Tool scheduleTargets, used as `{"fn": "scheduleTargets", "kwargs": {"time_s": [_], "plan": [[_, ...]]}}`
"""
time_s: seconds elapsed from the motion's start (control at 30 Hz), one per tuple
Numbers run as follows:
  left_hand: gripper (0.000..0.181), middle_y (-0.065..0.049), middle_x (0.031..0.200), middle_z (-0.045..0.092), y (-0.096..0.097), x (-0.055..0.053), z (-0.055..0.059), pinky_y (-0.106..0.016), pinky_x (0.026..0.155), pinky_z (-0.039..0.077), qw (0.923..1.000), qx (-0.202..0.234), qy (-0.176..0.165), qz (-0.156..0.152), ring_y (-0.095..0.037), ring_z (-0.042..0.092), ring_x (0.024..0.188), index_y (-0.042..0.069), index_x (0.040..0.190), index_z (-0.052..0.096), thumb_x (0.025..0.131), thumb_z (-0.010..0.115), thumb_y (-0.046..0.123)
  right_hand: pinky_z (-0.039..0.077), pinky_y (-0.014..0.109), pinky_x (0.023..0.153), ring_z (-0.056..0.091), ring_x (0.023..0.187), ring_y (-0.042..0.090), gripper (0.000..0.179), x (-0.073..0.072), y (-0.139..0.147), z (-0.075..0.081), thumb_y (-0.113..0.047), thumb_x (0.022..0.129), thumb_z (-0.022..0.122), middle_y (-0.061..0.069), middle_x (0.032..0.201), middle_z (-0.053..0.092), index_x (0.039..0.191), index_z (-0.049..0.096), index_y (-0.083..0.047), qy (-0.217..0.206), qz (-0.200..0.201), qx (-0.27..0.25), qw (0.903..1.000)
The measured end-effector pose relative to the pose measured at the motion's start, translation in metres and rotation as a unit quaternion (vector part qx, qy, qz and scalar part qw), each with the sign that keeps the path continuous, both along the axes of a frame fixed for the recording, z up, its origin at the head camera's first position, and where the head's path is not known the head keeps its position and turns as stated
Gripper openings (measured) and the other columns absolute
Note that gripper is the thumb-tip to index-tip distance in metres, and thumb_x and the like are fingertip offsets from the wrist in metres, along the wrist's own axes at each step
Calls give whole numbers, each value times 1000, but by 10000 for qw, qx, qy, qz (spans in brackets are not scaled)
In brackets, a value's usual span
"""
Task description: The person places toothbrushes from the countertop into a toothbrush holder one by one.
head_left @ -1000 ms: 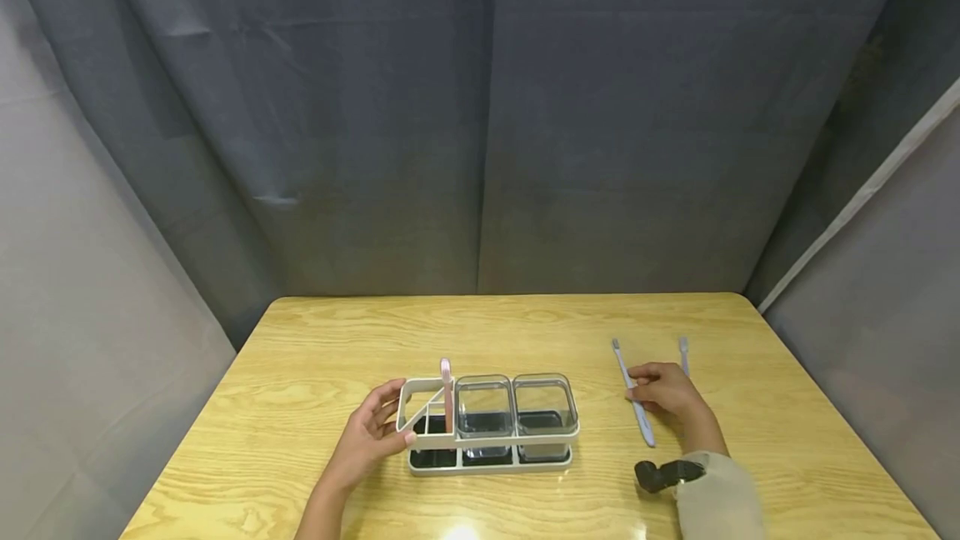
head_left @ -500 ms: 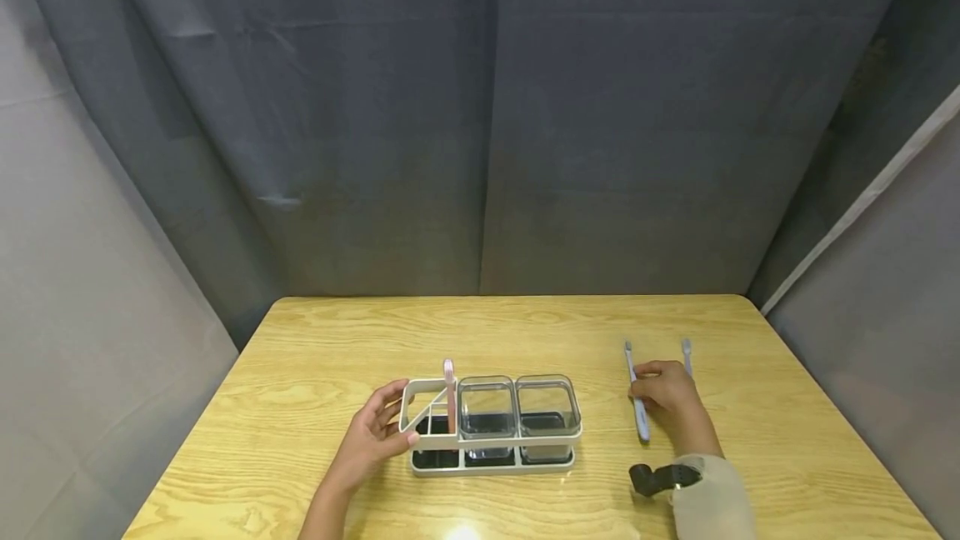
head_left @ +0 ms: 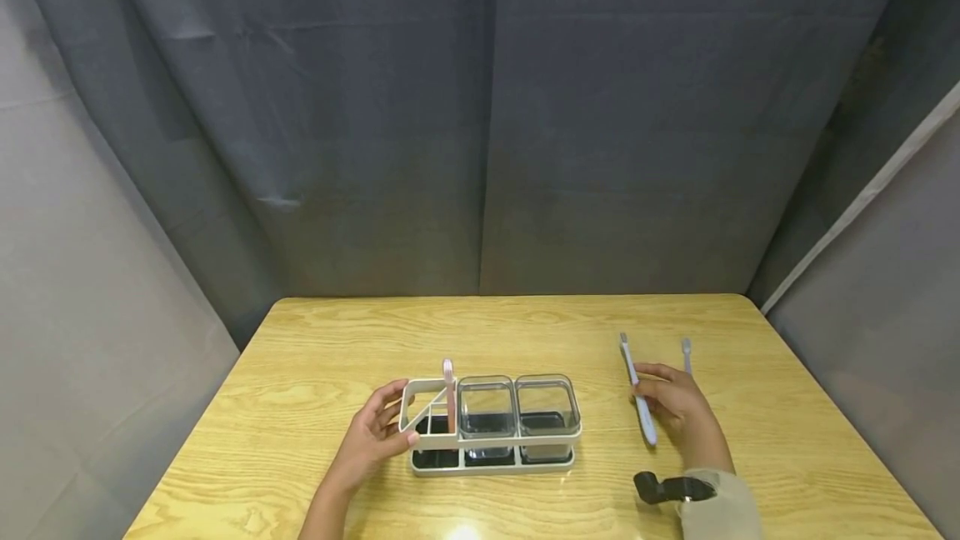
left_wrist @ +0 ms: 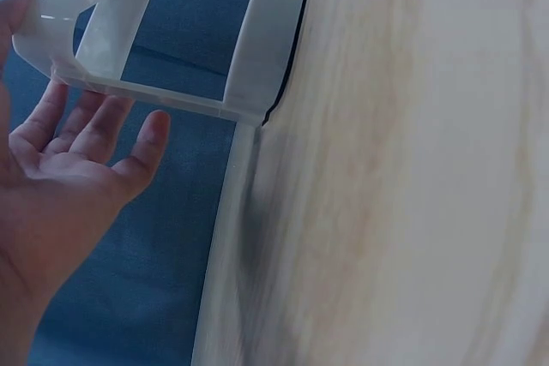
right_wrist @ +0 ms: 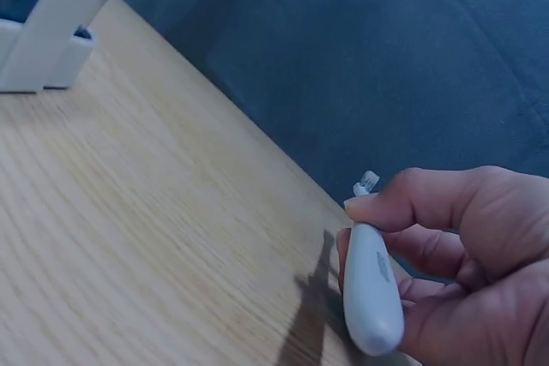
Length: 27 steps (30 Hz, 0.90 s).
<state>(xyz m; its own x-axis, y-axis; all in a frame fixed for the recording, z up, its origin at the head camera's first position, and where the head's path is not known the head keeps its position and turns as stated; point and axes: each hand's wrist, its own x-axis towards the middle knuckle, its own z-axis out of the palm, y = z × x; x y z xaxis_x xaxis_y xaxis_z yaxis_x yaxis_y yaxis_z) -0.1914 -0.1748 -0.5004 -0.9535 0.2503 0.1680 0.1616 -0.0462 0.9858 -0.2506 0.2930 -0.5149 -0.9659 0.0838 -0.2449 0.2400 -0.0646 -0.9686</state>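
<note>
A white toothbrush holder [head_left: 498, 442] stands on the table, and my left hand [head_left: 365, 442] grips its left end, thumb at the front rim and fingers behind. In the left wrist view the fingertips lie along the holder's edge [left_wrist: 163, 100]. A pink toothbrush [head_left: 451, 408] stands upright in one of its small slots. On the right, my right hand [head_left: 681, 408] pinches a pale blue toothbrush [head_left: 643, 413] between thumb and fingers. The right wrist view shows its rounded handle end [right_wrist: 373, 297] toward the camera, raised over its shadow on the wood.
Two clear square cups [head_left: 486, 427] sit in the holder's middle and right sections. Beyond my right hand lies another pale toothbrush [head_left: 687, 350], partly hidden by the hand. The wooden table [head_left: 360, 332] ends at a dark grey curtain [head_left: 375, 190] behind.
The pale blue toothbrush has shifted and turned in my right hand, and looks lifted from the table. My left hand and the holder have stayed in place.
</note>
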Motion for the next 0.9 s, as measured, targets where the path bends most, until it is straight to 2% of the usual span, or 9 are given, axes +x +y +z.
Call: {"fn": "scheduleTargets", "kwargs": {"time_s": [0.17, 0.3, 0.4, 0.5, 0.6, 0.7, 0.9], "plan": [[72, -20, 134, 43, 0, 0, -1, -40, 97, 37, 10000, 40, 15, -18, -45, 35, 124, 5, 136, 40, 73, 72, -5, 51, 25, 64, 56, 72, 16, 56, 4, -3, 5, 10, 80, 61, 10, 87, 57, 131, 37, 14, 133, 114, 61, 9998], [72, -20, 135, 42, 1, 0, -1, -33, 100, 36, 9998, 38, 214, -8, -44, 34, 125, 2, 136, 40, 72, 73, -6, 49, 24, 63, 53, 69, 14, 54, 7, -6, 11, 8, 81, 62, 6, 83, 55, 130, 39, 13, 227, 111, -66, 9997], [72, -21, 135, 43, 2, 0, 0, -28, 100, 35, 9993, -8, 379, 41, -43, 35, 125, -1, 135, 40, 72, 74, -6, 48, 24, 61, 53, 67, 14, 44, 9, -9, 17, 7, 81, 62, 5, 82, 56, 123, 48, 9, 316, 117, -249, 9991], [73, -21, 134, 44, 3, -1, 1, -28, 99, 36, 9993, -40, 371, 91, -42, 37, 124, -1, 135, 40, 71, 74, -6, 48, 24, 61, 52, 67, 14, 34, 13, -13, 23, 5, 82, 62, 6, 82, 56, 115, 55, 1, 436, 150, -316, 9984], [73, -21, 132, 46, 3, -2, 2, -31, 99, 37, 9995, -9, 282, 122, -42, 38, 123, -1, 135, 41, 70, 75, -6, 47, 23, 62, 51, 68, 14, 27, 16, -16, 30, 0, 84, 62, 6, 85, 54, 111, 56, -2, 583, 165, -248, 9979], [74, -23, 131, 46, 3, -2, 2, -31, 98, 38, 9994, 64, 331, 62, -46, 36, 122, -3, 134, 40, 69, 75, -7, 46, 22, 62, 49, 69, 13, 25, 18, -18, 34, -2, 86, 61, 5, 84, 54, 110, 56, -1, 693, 154, -199, 9973], [74, -26, 132, 44, 3, 1, 3, -26, 99, 36, 9987, 138, 495, 9, -43, 38, 122, -7, 133, 39, 69, 75, -6, 44, 21, 60, 48, 67, 12, 17, 24, -24, 40, 0, 87, 60, 4, 81, 54, 102, 61, -8, 853, 176, -334, 9956]]}}
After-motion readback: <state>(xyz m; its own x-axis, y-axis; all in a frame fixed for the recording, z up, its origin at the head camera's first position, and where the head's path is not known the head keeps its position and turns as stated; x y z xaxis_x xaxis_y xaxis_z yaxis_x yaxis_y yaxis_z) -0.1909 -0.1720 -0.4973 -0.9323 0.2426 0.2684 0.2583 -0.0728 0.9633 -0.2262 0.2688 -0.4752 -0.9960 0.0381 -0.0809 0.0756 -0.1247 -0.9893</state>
